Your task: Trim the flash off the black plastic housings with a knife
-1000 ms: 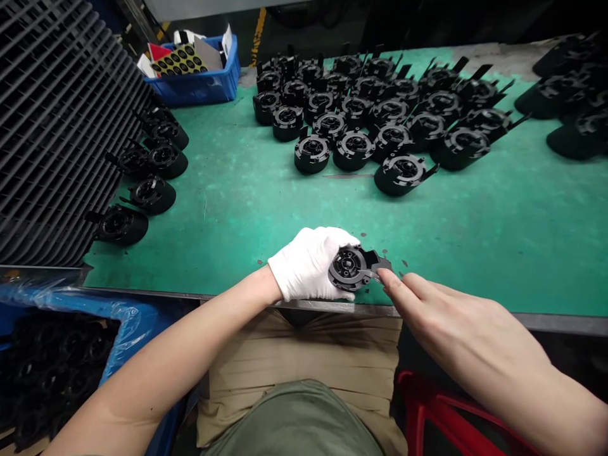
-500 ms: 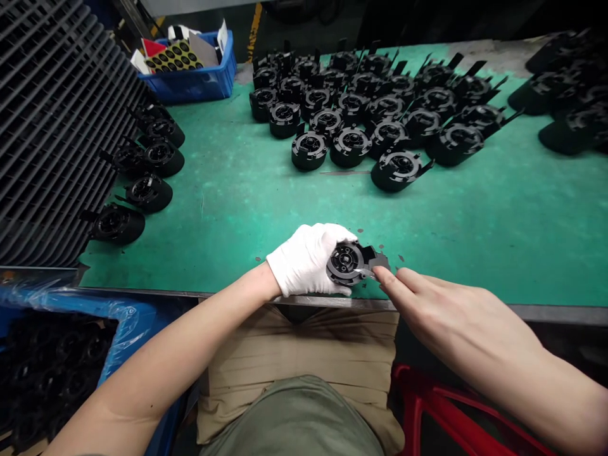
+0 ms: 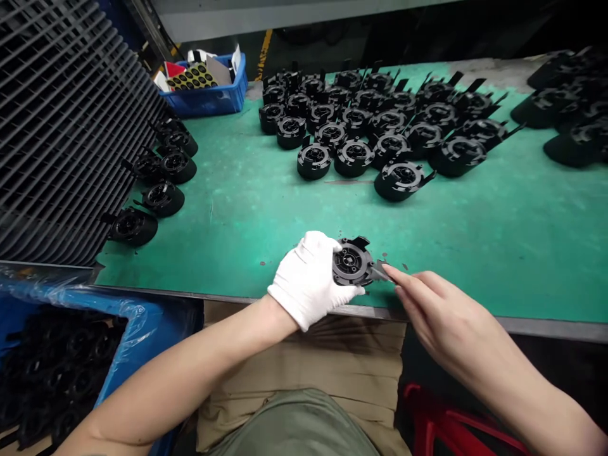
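Note:
My left hand [image 3: 308,275], in a white glove, is closed round the left side of a round black plastic part [image 3: 350,261]. The part is tilted, its ringed face turned up, with a dark tab on its upper edge. My bare right hand [image 3: 430,304] pinches a thin grey blade [image 3: 379,273] between thumb and fingertips. The blade's tip meets the part's right edge; whether it cuts in, I cannot tell. Small dark scraps lie on the green bench top [image 3: 247,221] around the part.
Many similar black parts [image 3: 355,156] stand in a cluster at the back. More line the black slatted rack [image 3: 52,126] at left and the far right. A blue bin [image 3: 206,100] holds sticker sheets. A blue crate [image 3: 156,335] of black parts is lower left, a red stool [image 3: 427,418] lower right.
The black part has been turned in my gloved hand, so its tab now points up. My right hand has shifted slightly right and down with the blade. The view has tilted a little.

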Motion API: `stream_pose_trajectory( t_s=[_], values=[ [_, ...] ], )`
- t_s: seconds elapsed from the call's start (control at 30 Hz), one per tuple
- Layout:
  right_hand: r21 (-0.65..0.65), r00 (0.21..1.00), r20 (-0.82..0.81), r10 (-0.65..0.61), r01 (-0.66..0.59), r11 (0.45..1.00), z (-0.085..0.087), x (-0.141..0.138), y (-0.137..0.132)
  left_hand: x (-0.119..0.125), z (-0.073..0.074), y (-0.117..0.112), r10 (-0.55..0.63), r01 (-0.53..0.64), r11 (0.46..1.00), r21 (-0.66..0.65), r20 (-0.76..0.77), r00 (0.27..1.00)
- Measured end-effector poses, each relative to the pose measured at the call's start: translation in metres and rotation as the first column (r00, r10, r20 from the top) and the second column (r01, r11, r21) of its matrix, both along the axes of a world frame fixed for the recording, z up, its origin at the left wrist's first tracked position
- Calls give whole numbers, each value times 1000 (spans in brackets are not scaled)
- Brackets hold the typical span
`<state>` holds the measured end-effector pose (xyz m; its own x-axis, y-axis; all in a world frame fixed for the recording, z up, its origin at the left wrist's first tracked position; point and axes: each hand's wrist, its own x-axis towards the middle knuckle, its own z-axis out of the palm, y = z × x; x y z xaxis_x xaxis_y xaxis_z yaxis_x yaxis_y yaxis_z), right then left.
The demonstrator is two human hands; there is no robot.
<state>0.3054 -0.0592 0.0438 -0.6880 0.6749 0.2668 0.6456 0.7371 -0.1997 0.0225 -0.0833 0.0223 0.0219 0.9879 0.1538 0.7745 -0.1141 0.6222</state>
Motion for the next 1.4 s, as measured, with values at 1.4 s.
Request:
stream_pose_trajectory(
  t_s=[1.4],
  values=[
    [212, 907, 412, 86, -188, 959, 33, -25, 10, -11, -15, 32, -295, 299, 954, 35, 303, 906]
  ],
)
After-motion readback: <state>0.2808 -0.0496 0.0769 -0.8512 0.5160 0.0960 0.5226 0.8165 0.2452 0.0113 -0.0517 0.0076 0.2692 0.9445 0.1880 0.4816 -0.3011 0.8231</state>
